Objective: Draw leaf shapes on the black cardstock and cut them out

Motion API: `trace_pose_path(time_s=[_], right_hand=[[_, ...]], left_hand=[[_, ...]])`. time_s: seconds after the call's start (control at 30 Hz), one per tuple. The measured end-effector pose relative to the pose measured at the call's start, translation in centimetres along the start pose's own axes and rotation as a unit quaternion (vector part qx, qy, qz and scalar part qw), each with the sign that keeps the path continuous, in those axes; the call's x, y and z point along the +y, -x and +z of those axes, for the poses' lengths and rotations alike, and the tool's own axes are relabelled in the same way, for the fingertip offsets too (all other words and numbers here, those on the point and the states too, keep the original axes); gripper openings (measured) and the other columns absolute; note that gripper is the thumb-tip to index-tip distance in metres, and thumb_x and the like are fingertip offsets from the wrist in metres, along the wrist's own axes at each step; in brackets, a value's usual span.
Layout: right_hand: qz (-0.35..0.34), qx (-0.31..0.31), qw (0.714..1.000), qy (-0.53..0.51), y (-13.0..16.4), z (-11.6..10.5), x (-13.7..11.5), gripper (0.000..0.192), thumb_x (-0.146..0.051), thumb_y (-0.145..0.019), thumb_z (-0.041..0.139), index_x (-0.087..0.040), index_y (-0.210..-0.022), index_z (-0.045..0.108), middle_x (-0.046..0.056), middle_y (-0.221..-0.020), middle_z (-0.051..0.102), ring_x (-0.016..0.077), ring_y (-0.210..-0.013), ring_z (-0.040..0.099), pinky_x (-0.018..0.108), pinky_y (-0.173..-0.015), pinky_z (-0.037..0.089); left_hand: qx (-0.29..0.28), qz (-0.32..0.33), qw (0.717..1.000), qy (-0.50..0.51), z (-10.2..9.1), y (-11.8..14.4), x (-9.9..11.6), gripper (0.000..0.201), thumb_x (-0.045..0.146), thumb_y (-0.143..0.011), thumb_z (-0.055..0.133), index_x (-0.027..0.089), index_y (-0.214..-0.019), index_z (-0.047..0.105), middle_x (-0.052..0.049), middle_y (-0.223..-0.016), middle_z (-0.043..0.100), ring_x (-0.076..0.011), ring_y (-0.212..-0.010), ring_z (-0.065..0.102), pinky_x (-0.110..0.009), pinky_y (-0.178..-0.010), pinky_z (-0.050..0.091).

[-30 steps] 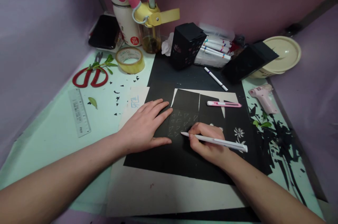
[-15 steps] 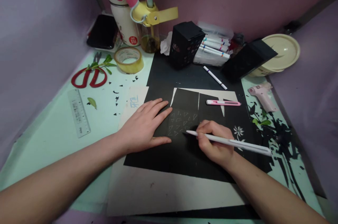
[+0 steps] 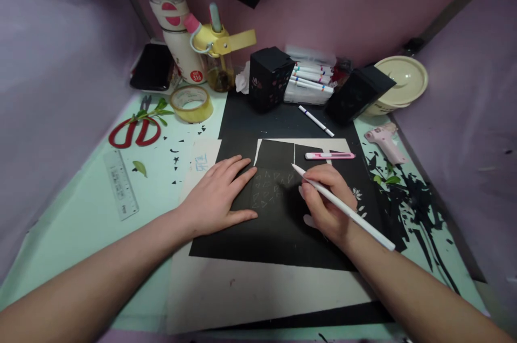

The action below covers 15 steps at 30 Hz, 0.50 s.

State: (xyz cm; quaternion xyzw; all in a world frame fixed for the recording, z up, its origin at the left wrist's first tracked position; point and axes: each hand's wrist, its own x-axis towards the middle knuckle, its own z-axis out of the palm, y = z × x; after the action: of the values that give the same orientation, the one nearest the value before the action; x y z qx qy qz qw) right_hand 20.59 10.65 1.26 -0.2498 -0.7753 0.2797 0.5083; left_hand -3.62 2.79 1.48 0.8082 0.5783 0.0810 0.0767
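My left hand (image 3: 220, 195) lies flat with fingers spread, its fingertips on the left part of a black sheet of paper (image 3: 242, 243). Small light outlines of triangles and other angular shapes cover a patch of that sheet between my hands. My right hand (image 3: 329, 200) grips a white pen (image 3: 347, 211), its tip pointing up and left over the paper just above the drawn shapes. Whether the tip touches the sheet I cannot tell. A pink craft knife (image 3: 330, 156) lies just beyond my right hand. White petal shapes (image 3: 357, 195) show beside that hand.
Red-handled scissors (image 3: 135, 132), a clear ruler (image 3: 121, 187) and a tape roll (image 3: 191, 105) lie left. Two bottles (image 3: 183, 55), black boxes (image 3: 270, 79) and several markers (image 3: 311, 79) stand at the back. A pink glue gun (image 3: 385, 144) and black paper scraps (image 3: 420, 208) lie right.
The pen tip has moved up, away from the middle of the drawn shapes, and the pen now slants more steeply. My left hand keeps its place on the paper. The camera view has shifted slightly.
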Motion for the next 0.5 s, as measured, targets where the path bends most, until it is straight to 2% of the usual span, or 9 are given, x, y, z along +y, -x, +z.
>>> trace_pose_path(time_s=[0.17,0.23,0.3,0.37,0.5], right_hand=[[0.059,0.019,0.998,-0.008,0.1,-0.4,-1.0,0.016,-0.010,-0.087,0.061,-0.023,-0.095,0.061,0.000,-0.080,0.063,0.0135,-0.065,0.057,0.027,-0.056,0.046],[0.082,-0.013,0.996,-0.020,-0.1,-1.1,-2.2,0.010,-0.013,-0.087,0.061,-0.023,-0.089,0.060,-0.001,-0.074,0.062,0.0120,-0.059,0.055,0.026,-0.053,0.044],[0.111,-0.087,0.990,0.011,-0.4,-1.9,-3.5,0.009,-0.015,-0.087,0.063,-0.022,-0.083,0.060,-0.002,-0.069,0.062,0.0110,-0.057,0.056,0.024,-0.053,0.043],[0.127,-0.135,0.982,0.041,-0.4,-2.4,-4.5,0.010,-0.016,-0.086,0.063,-0.021,-0.079,0.060,-0.003,-0.066,0.062,0.0105,-0.056,0.056,0.023,-0.052,0.043],[0.158,-0.163,0.972,0.067,0.2,-1.8,-4.5,0.008,-0.015,-0.084,0.061,-0.020,-0.078,0.063,-0.003,-0.066,0.065,0.0113,-0.058,0.060,0.023,-0.056,0.046]], left_hand=[[0.008,0.003,1.000,0.007,0.0,0.0,-0.1,0.085,0.071,-0.083,0.056,0.016,-0.146,0.040,-0.018,-0.153,0.038,-0.0382,-0.143,0.031,-0.057,-0.113,0.034],[0.010,0.003,1.000,0.009,0.0,0.0,-0.1,0.085,0.071,-0.083,0.057,0.017,-0.146,0.040,-0.017,-0.153,0.039,-0.0380,-0.143,0.031,-0.057,-0.113,0.034],[0.009,0.003,1.000,0.004,0.1,0.0,-0.1,0.085,0.070,-0.083,0.056,0.016,-0.146,0.040,-0.018,-0.153,0.038,-0.0376,-0.143,0.031,-0.056,-0.113,0.033],[0.009,0.004,1.000,0.001,0.1,0.0,0.0,0.085,0.071,-0.084,0.056,0.015,-0.146,0.040,-0.018,-0.153,0.038,-0.0376,-0.143,0.031,-0.056,-0.113,0.033],[0.015,0.007,1.000,-0.001,0.2,0.1,-0.1,0.084,0.071,-0.084,0.054,0.016,-0.146,0.040,-0.017,-0.153,0.039,-0.0378,-0.143,0.031,-0.057,-0.112,0.035]])
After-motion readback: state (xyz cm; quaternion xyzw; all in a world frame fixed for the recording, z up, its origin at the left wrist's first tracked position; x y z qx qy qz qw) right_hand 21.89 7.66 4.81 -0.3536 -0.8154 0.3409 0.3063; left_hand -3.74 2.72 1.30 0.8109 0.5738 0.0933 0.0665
